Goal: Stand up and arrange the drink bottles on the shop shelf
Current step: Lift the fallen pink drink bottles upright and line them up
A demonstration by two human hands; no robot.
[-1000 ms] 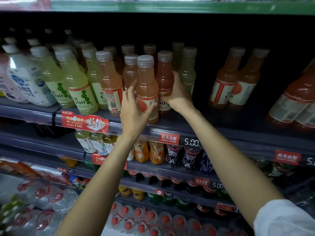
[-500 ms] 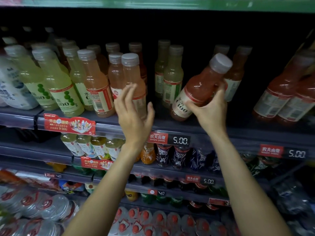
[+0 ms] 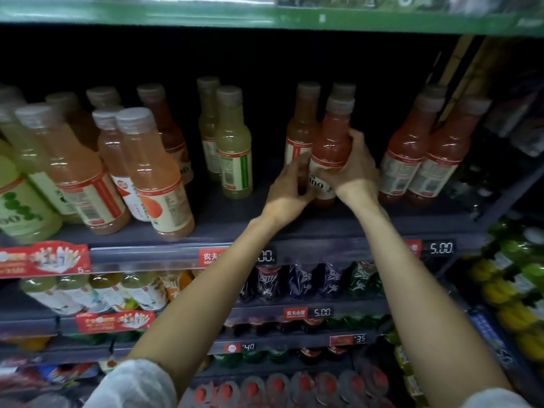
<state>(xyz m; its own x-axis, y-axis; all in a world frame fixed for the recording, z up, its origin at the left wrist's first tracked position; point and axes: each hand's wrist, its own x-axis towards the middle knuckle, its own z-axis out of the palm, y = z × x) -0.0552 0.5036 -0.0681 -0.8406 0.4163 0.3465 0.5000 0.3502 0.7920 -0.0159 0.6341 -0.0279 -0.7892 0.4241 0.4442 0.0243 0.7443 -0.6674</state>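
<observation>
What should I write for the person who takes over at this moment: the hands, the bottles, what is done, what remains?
Right hand grips the red bottle, upright on the top shelf.
Left hand is curled at the bottle's base.
Done: this bottle stands in front of two other red-orange bottles.
Left: let go; straighten the leaning orange bottles on the left.

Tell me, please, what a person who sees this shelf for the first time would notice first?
First, the two hands in the middle: the right hand and left hand both grip one red bottle, upright on the top shelf. To the left stands a crowd of orange bottles, and beyond them green ones. At the shelf's edge, a price tag reads 5.00.
</observation>
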